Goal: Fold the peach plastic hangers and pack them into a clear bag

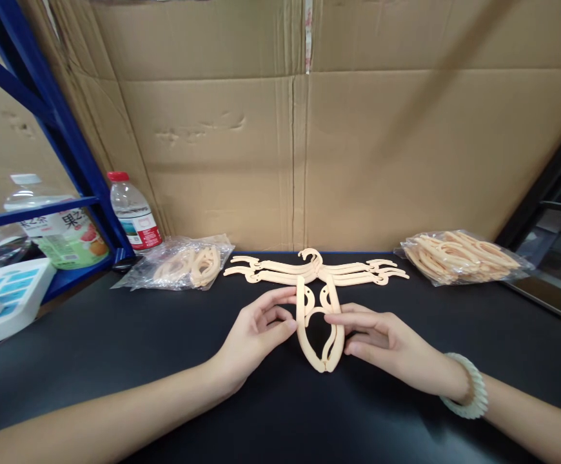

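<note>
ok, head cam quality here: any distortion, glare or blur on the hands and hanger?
Head view: wide-angle bending shows at the edges, with the blue rack splayed and the forearms stretched; even, soft light, faint sheen on the black table; folded hanger, left hand and right hand are sharp; glare on the plastic bags.

Head camera — close, facing forward-down over the table (116, 361).
</note>
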